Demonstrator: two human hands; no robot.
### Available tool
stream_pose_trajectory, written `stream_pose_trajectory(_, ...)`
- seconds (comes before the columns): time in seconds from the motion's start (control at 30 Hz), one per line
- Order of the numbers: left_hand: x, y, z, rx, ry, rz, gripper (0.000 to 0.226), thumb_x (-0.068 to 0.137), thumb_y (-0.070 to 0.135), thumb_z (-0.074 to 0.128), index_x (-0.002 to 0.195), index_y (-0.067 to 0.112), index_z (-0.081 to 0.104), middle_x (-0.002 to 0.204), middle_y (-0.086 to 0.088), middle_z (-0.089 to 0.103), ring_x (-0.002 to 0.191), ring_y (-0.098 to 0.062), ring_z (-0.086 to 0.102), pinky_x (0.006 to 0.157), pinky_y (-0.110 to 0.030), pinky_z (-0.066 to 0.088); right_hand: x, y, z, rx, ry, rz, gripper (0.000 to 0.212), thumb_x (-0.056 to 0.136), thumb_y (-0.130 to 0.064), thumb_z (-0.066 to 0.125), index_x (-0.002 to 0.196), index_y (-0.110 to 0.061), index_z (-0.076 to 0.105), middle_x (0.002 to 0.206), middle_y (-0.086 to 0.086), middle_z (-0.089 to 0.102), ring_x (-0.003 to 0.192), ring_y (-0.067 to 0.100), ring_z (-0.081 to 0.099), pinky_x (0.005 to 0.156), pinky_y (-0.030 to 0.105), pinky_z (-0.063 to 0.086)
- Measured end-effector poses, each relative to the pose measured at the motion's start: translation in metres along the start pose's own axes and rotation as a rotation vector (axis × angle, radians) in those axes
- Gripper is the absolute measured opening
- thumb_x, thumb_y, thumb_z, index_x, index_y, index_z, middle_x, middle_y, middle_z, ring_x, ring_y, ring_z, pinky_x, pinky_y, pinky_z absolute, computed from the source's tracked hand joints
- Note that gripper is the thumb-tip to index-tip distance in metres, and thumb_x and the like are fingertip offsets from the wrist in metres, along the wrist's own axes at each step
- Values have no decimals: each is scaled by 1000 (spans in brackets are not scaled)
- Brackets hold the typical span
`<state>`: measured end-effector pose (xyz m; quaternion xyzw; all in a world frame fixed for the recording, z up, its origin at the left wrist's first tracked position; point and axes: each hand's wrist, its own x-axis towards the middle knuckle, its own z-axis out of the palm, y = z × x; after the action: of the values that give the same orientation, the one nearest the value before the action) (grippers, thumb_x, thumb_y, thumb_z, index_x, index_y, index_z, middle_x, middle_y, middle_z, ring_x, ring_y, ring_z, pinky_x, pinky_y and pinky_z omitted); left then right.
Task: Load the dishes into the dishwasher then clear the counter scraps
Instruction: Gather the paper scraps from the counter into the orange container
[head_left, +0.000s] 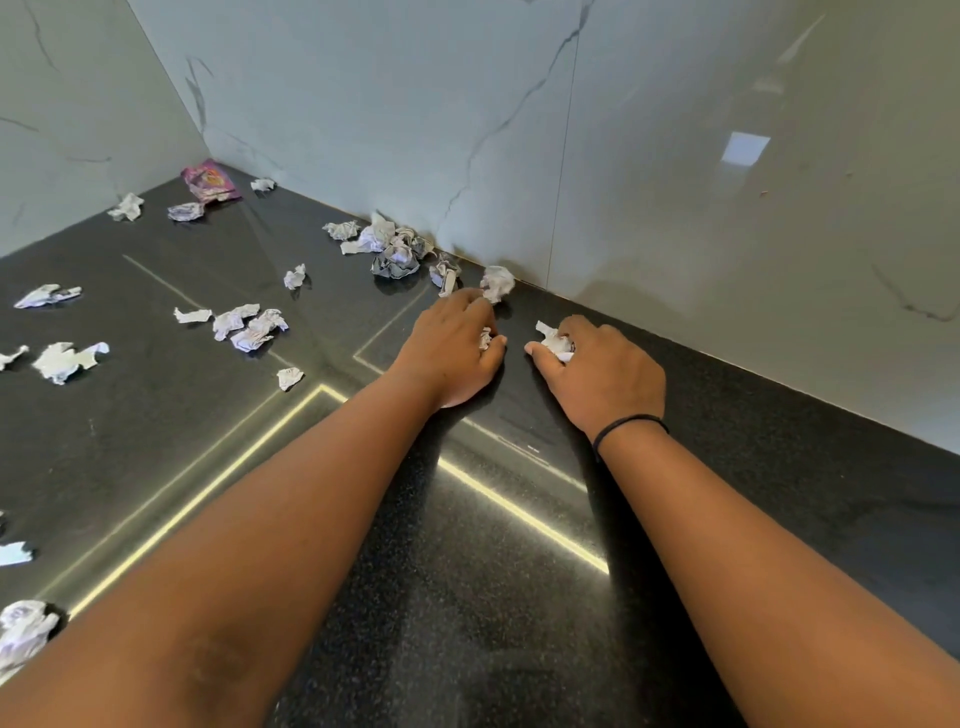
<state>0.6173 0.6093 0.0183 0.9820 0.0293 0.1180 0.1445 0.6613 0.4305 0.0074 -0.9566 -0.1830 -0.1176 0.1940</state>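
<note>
Both my hands lie on the black counter (467, 597) near the back wall. My left hand (452, 348) curls over a small crumpled paper scrap (485, 338) that peeks out by its fingers. My right hand (602, 369) grips another crumpled white scrap (553, 340). A loose paper ball (497, 282) sits just beyond my left fingertips, against the wall. A heap of crumpled papers (392, 249) lies further left along the wall. No dishes or dishwasher are in view.
Several more paper scraps are strewn over the counter's left half, such as one pile (249, 325) and another (65, 361). A purple wrapper (210, 179) lies in the back corner. Marble-look walls (675, 156) close the counter at back and left.
</note>
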Motion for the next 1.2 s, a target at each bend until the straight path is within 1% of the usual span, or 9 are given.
stream_pose_trajectory(0.1, -1, 2, -1, -1, 50, -5, 22, 91, 31, 53, 100, 11, 56, 111, -9, 52, 101, -30, 50, 84, -41, 41, -1, -1, -1, -9, 10, 1, 44, 83, -70, 45, 97, -29, 55, 83, 0, 54, 70, 24, 55, 54, 27, 34)
stream_pose_trajectory(0.3, -7, 5, -1, 29, 54, 44, 21, 94, 32, 49, 96, 11, 50, 96, -9, 55, 94, -31, 49, 81, -40, 41, -2, -2, -2, 13, 17, -5, 27, 84, -52, 52, 86, -26, 52, 92, 1, 45, 63, 22, 47, 53, 25, 32)
stream_pose_trajectory(0.4, -14, 9, -2, -36, 87, -27, 29, 92, 37, 51, 115, 18, 46, 88, -5, 60, 83, -27, 54, 64, -35, 42, -1, 0, -2, 32, -6, -29, 18, 84, -41, 53, 79, -26, 45, 90, -1, 47, 64, 23, 49, 54, 25, 30)
stream_pose_trajectory(0.5, -21, 18, -4, 49, 47, -165, 47, 93, 40, 47, 137, 23, 38, 85, -5, 61, 76, -27, 56, 64, -35, 44, -4, 1, -3, 85, -2, -52, 16, 81, -31, 57, 89, -24, 44, 86, 0, 53, 67, 25, 51, 55, 28, 32)
stream_pose_trajectory(0.6, -36, 30, -1, 118, 33, -197, 37, 95, 46, 43, 112, 18, 58, 100, -11, 64, 93, -35, 57, 71, -37, 43, -12, 0, -10, 77, -24, -77, 28, 82, -29, 56, 109, -26, 52, 97, 0, 58, 79, 27, 58, 60, 29, 37)
stream_pose_trajectory(0.7, -62, 44, 0, 65, 79, -194, 40, 94, 54, 44, 99, 17, 58, 98, -8, 63, 92, -34, 56, 70, -38, 44, -30, -1, -18, -13, -37, -85, 15, 85, -38, 56, 92, -25, 61, 92, 4, 55, 77, 30, 59, 57, 28, 34)
stream_pose_trajectory(0.83, -102, 52, -6, -5, 106, -234, 44, 89, 63, 44, 84, 21, 54, 91, -3, 60, 87, -29, 58, 61, -32, 36, -69, -1, -34, -74, -37, -110, 32, 84, -54, 58, 76, -22, 57, 83, 5, 55, 68, 30, 58, 54, 28, 33)
stream_pose_trajectory(0.93, -133, 57, -13, -43, 79, -223, 42, 85, 65, 49, 71, 26, 43, 82, 1, 59, 81, -25, 59, 59, -29, 33, -99, -3, -47, -87, -46, -66, 34, 85, -53, 58, 77, -20, 61, 83, 6, 56, 69, 32, 59, 54, 27, 33)
stream_pose_trajectory(1.2, -213, 62, -31, -53, -13, -168, 30, 88, 44, 48, 68, 22, 43, 80, -1, 61, 79, -26, 59, 61, -27, 31, -170, -21, -68, -121, -170, 39, 36, 93, -46, 43, 81, -21, 66, 83, 0, 55, 80, 27, 62, 64, 29, 44)
